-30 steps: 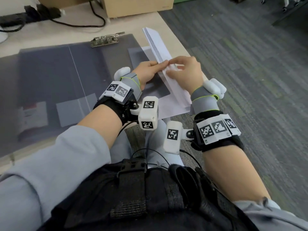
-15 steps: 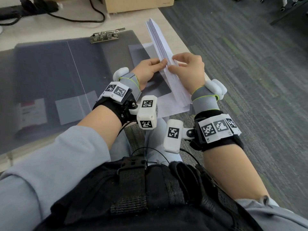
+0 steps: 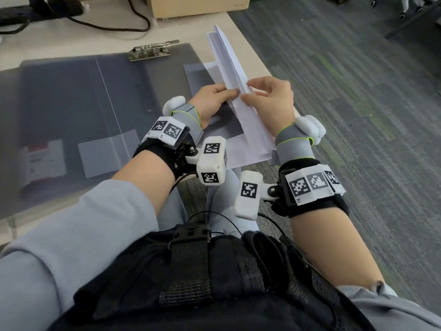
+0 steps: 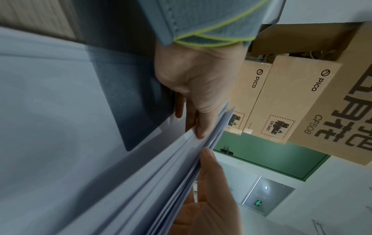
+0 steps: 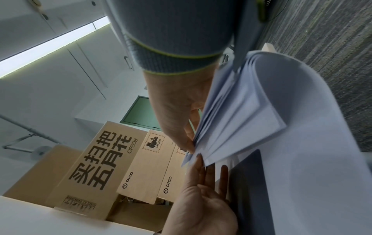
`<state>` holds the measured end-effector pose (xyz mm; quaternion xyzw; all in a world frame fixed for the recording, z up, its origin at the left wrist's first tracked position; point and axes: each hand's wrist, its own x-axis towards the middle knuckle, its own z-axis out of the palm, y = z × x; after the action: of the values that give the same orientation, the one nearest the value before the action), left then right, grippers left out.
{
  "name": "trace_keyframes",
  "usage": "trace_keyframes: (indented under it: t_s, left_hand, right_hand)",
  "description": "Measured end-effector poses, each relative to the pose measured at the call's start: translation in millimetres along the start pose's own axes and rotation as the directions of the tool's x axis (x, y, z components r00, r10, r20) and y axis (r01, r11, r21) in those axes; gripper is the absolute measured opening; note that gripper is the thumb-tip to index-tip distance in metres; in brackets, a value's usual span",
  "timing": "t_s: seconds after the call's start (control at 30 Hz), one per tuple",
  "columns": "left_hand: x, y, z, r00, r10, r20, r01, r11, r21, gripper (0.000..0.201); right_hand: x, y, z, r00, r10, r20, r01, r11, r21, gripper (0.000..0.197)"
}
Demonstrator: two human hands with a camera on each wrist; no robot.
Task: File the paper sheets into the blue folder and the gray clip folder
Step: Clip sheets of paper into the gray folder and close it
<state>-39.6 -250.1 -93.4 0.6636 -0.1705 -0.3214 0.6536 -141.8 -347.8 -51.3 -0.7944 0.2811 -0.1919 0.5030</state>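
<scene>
A stack of white paper sheets [image 3: 229,68] stands on its long edge, slanting over the right part of the gray clip folder [image 3: 162,77], which lies open on the desk with its metal clip [image 3: 152,50] at the far edge. My left hand [image 3: 214,96] pinches the stack from the left, thumb [image 4: 199,120] among the sheet edges [image 4: 161,174]. My right hand [image 3: 269,96] pinches the sheets [image 5: 251,119] from the right with thumb and fingertips [image 5: 187,143]. A dark bluish folder [image 3: 59,96] under a translucent cover lies left of the clip folder.
The desk edge [image 3: 253,46] runs just right of the stack, with gray carpet [image 3: 358,103] beyond. A black cable [image 3: 114,27] and a cardboard box [image 3: 200,5] sit at the far side. Stacked cardboard boxes [image 4: 292,95] show in the wrist views.
Both hands keep their hold on the stack. The sheets have tipped slightly more upright, and my right fingertips have shifted a little along the top edge.
</scene>
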Motion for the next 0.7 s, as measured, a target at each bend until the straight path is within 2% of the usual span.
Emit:
trace_keyframes:
  t_s: [0.13,0.23,0.3,0.37,0.43,0.5,0.53,0.6,0.7]
  left_hand:
    - [2,-1,0,0.999,-0.031,-0.032,0.031,0.999,0.022,0.014]
    - [1,1,-1,0.998,-0.045,-0.039,0.045,0.999,0.003,0.021]
    - [-1,3,-2,0.998,-0.053,-0.033,0.053,0.999,-0.011,0.013]
    - [0,5,-2,0.998,-0.049,-0.032,0.048,0.998,-0.041,0.012]
    - [-1,9,-1,0.998,-0.046,-0.034,0.043,0.996,-0.082,0.011]
    - [-3,16,2,0.999,-0.045,-0.018,0.043,0.994,-0.101,0.014]
    - [-4,19,3,0.999,-0.05,-0.002,0.049,0.994,-0.1,0.012]
    - [-10,25,1,0.998,-0.055,0.041,0.057,0.996,-0.072,0.01]
    - [-19,33,-12,0.988,-0.146,0.045,0.145,0.989,0.026,0.022]
  right_hand:
    - [3,3,-5,0.999,0.006,-0.034,-0.008,0.999,-0.047,0.036]
    - [9,11,-14,0.978,0.033,-0.205,-0.075,0.976,-0.204,0.043]
    - [10,14,-18,0.964,-0.014,-0.265,-0.053,0.968,-0.246,0.039]
    - [8,11,-18,0.975,-0.029,-0.221,-0.026,0.97,-0.243,0.041]
    - [4,6,-13,0.998,0.024,-0.054,-0.038,0.962,-0.272,0.054]
    - [-1,2,-6,0.991,0.078,0.109,-0.031,0.923,-0.383,0.066]
    - [-3,1,-1,0.986,0.087,0.141,-0.018,0.902,-0.432,0.067]
    - [-4,0,6,0.989,0.074,0.131,0.0,0.871,-0.492,0.057]
    - [-3,-2,6,0.995,0.092,0.026,-0.063,0.838,-0.543,0.035]
